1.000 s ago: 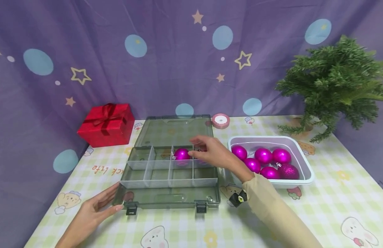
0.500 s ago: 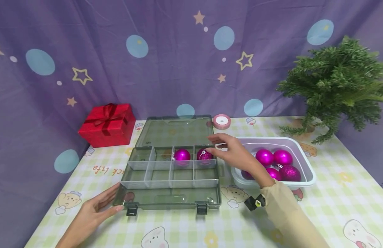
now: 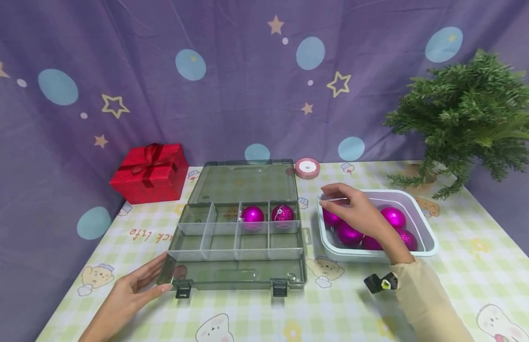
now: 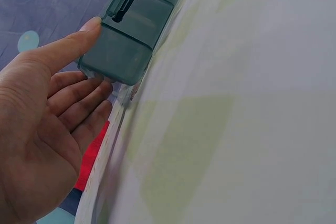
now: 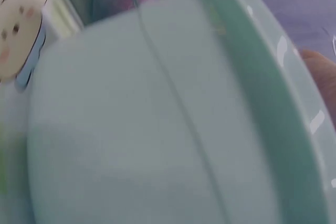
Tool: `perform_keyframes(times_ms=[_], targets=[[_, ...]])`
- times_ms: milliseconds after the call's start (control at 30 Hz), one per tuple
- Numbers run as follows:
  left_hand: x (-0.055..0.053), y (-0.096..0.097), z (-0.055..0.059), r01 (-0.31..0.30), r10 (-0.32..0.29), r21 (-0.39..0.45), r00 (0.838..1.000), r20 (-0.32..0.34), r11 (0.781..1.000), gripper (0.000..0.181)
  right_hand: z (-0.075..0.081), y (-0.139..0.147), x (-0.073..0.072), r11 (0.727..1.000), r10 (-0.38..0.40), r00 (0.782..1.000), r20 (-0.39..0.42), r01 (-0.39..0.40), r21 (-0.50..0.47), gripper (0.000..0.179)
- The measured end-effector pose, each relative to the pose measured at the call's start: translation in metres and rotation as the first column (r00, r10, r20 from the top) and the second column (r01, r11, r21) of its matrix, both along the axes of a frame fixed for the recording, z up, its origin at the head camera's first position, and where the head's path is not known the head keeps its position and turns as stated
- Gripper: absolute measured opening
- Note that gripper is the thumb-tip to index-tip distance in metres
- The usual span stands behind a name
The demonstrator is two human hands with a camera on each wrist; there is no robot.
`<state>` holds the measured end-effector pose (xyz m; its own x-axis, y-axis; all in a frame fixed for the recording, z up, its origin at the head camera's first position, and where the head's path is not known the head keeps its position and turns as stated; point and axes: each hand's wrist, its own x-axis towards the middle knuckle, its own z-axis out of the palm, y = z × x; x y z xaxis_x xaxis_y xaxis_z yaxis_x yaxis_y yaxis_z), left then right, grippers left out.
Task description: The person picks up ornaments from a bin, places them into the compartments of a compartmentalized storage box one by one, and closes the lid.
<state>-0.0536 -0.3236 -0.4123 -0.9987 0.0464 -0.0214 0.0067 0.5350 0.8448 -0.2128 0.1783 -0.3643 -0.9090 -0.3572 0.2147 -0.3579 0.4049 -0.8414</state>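
My left hand (image 3: 127,294) rests at the front left corner of a smoky grey compartment box (image 3: 227,254), thumb at the front and fingers along the side. The left wrist view shows the thumb tip touching the box (image 4: 113,53) and the other fingers loosely bent. Two magenta Christmas balls sit in the back row: a smooth one (image 3: 252,214) and a glittery one (image 3: 283,213) in the right-hand compartment. Over the left end of a pale plastic tub (image 3: 432,242) of several magenta balls (image 3: 393,218) is my right hand (image 3: 360,211), holding nothing, fingers relaxed.
The box's lid (image 3: 247,183) lies back behind its compartments. A red gift box (image 3: 150,178) stands back left and a ribbon roll (image 3: 307,168) behind the lid. At the back right is an artificial Christmas tree (image 3: 465,114). Black clasps (image 3: 280,289) stick out in front.
My right hand has released the glittery ball in the back right compartment and moved right, over the tub. My left hand has stayed at the box's corner.
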Motion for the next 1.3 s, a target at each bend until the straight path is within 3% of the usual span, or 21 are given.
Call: perform_keyframes(times_ms=[400, 1067, 1300], targets=[[0.001, 0.001, -0.001, -0.014, 0.014, 0.008, 1.0, 0.008, 1.0, 0.072, -0.006, 0.029, 0.005, 0.993, -0.052, 0.999, -0.002, 0.052, 0.107, 0.045], [0.0, -0.002, 0.008, 0.011, -0.01, -0.036, 1.0, 0.021, 0.999, 0.075, -0.008, 0.027, -0.004, 0.98, 0.006, 1.0, -0.004, -0.006, 0.201, 0.049], [0.0, 0.0, 0.005, 0.027, -0.026, -0.011, 1.0, 0.014, 1.0, 0.072, -0.009, 0.028, -0.004, 0.974, 0.009, 1.0, 0.006, -0.01, 0.226, 0.05]])
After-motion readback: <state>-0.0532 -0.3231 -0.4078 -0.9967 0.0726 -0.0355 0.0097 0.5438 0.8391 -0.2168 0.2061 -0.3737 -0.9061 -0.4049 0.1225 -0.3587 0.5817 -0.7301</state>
